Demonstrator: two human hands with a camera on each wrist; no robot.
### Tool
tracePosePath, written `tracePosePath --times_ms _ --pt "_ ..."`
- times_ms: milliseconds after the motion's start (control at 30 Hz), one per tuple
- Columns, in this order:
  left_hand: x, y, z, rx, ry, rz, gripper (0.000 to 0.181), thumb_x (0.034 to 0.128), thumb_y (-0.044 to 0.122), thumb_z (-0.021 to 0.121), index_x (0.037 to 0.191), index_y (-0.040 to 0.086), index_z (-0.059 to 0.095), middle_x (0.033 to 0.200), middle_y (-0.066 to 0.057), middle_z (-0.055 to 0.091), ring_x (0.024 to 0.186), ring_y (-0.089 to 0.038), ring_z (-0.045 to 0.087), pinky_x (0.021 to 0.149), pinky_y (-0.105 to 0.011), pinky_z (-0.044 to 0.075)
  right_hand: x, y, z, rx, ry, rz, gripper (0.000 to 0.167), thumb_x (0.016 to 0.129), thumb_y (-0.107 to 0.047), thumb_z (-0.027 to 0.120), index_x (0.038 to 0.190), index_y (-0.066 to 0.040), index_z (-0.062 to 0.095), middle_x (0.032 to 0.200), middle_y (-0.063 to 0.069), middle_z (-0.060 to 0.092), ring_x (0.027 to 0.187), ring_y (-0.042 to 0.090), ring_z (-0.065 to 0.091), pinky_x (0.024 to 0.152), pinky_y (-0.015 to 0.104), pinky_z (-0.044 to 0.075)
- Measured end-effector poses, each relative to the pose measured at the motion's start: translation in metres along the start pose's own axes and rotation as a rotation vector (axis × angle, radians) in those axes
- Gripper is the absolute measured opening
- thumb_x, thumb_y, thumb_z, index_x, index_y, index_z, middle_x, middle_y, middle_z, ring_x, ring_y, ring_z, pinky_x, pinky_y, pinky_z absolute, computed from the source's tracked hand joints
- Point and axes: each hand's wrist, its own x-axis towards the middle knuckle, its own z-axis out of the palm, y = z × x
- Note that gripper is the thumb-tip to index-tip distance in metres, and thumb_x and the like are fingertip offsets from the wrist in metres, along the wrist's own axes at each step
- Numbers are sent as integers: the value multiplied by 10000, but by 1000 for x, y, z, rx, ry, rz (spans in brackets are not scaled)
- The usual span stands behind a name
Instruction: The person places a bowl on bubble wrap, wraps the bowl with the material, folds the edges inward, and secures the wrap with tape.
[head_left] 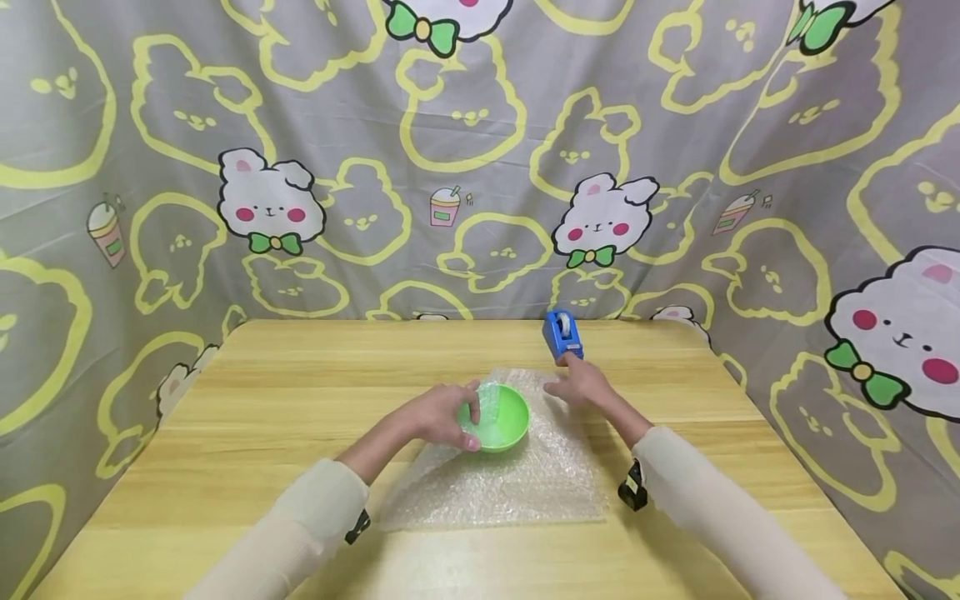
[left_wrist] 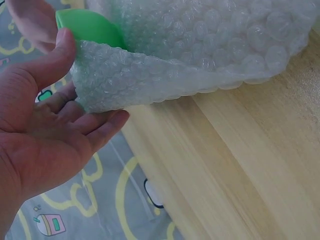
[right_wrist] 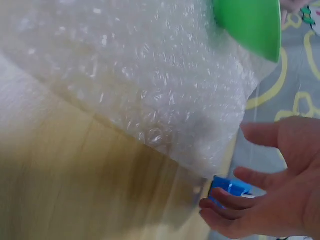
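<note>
Head view: the green bowl (head_left: 514, 419), round, smooth and open-topped, sits on translucent bubble wrap (head_left: 517, 492) on the bench (head_left: 262, 408). The left hand (head_left: 444, 415) pinches a wrap flap folded over the bowl's rim; the right hand (head_left: 587, 387), fingers apart, is near the wrap's edge.

Looks bright from the head view, dimmer and softer from both wrists; glints off the bubble wrap (head_left: 525, 492), darkens to soft-edged shadow on the tabletop (right_wrist: 130, 170) beside it.
</note>
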Motion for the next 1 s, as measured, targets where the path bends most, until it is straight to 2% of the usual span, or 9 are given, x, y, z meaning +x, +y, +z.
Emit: tracePosePath --times_ms 100,200,367,400,533,633,833,1000 --pt "1 2 -1 3 -3 -3 255 786 177 878 910 116 664 1620 -190 341 1436 -466 400 1169 -522 365 6 3 1 -16 -92 7 731 940 -357 688 1514 -6 401 1511 325 435 1408 568 340 1135 685 290" --pt "1 4 -2 12 -3 -6 258 779 175 883 902 114 664 1617 -188 349 1436 -464 400 1169 -513 368 12 3 2 -70 -133 -6 695 938 -382 683 1497 -40 451 1525 316 425 1425 598 267 1131 723 239" --pt "1 4 -2 20 -9 -11 262 778 184 884 900 118 662 1619 -180 349 1441 -455 398 1171 -503 368 17 1 4 -91 -134 18 513 909 -337 724 1311 -53 580 1442 321 502 1358 568 354 1088 658 329" --pt "1 4 -2 20 -9 -11 263 776 186 885 899 119 663 1618 -182 349 1441 -455 397 1171 -505 367 17 1 4 -80 -126 24 486 899 -323 737 1274 -54 586 1393 309 539 1315 536 411 1064 621 369" --pt "2 3 -1 23 -4 -9 266 773 193 888 895 123 662 1614 -189 355 1441 -449 401 1165 -502 375 16 -1 3 4 -75 21 404 860 -245 775 1128 -40 554 1190 238 616 1083 392 557 904 465 482" --pt "2 3 -1 20 -3 -10 266 773 188 888 895 120 662 1615 -183 357 1437 -444 408 1150 -491 392 14 -3 3 72 -34 -11 399 839 -196 792 1103 -22 548 1155 220 631 1017 346 588 854 436 510" --pt "2 3 -1 22 -5 -12 267 774 191 888 901 114 665 1616 -178 357 1417 -440 437 1119 -477 418 12 -13 -1 158 -46 -17 541 809 -206 823 1256 18 617 1290 262 628 1162 409 605 965 504 516" --pt "2 3 -2 31 -5 -12 268 773 191 890 901 108 670 1615 -173 358 1392 -419 474 1085 -453 437 9 -22 -6 277 -154 -2 579 846 -189 760 1377 -19 607 1404 220 593 1234 364 599 990 468 525"
